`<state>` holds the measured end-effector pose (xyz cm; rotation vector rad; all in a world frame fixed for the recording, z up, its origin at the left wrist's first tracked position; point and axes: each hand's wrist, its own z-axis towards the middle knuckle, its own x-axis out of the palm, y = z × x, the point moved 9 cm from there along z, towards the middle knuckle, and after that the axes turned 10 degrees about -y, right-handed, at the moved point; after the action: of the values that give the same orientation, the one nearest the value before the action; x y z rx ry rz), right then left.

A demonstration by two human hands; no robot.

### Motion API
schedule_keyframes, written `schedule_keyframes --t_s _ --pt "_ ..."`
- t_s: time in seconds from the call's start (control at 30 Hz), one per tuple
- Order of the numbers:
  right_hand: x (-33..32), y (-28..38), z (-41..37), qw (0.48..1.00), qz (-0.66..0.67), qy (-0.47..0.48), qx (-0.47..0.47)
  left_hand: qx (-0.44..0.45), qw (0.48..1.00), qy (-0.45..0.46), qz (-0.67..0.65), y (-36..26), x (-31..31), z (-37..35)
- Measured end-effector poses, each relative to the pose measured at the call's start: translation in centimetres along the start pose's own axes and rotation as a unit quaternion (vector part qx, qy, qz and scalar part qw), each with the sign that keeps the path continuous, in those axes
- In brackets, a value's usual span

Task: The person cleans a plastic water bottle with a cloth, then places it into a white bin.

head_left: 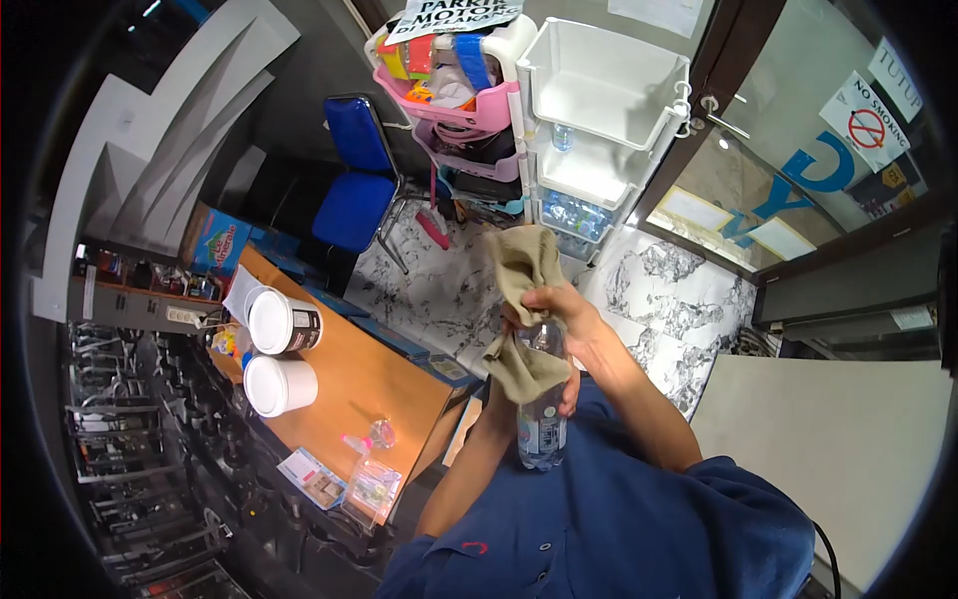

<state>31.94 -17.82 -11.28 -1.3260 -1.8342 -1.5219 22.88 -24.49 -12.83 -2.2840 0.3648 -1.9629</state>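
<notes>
Upright in front of my chest is a clear plastic bottle (pixel 542 429) with a label near its base. My left hand (pixel 570 391) is closed around the bottle's body, mostly hidden behind it and the cloth; some fingertips show on the right side. A beige cloth (pixel 526 265) covers the top of the bottle, and a fold of it hangs lower over the bottle's left side. Higher up, my right hand (pixel 557 302) is closed on the cloth around the bottle's neck. Whether the bottle has a cap is hidden under the cloth.
Left of me, a wooden desk (pixel 374 384) bears two white tubs (pixel 282 387), leaflets (pixel 312 477) and a small pink-topped bottle (pixel 379 435). Ahead stand a blue chair (pixel 356 205), a white drawer rack (pixel 599 90) and pink baskets (pixel 489 110). A glass door is at the right.
</notes>
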Motion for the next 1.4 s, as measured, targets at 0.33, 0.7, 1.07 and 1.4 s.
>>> schedule_keyframes --t_s 0.33,0.7,1.07,1.4 --pt "3.3 3.6 -4.4 0.818 -0.478 -0.15 -0.284 0.276 0.773 -0.402 0.406 -8.1 -4.7 -5.7" --pt "2.2 -1.8 -7.9 0.839 -0.465 -0.088 -0.267 0.351 0.89 -0.285 0.059 -9.8 -0.2 -3.9" --pt "3.0 2.3 -7.0 0.798 -0.519 -0.141 -0.272 0.441 0.688 -0.381 0.433 -11.2 3.2 -5.2" --pt "3.9 1.1 -9.9 0.818 -0.469 -0.035 -0.331 0.482 0.743 -0.178 0.428 -13.5 11.6 -5.8"
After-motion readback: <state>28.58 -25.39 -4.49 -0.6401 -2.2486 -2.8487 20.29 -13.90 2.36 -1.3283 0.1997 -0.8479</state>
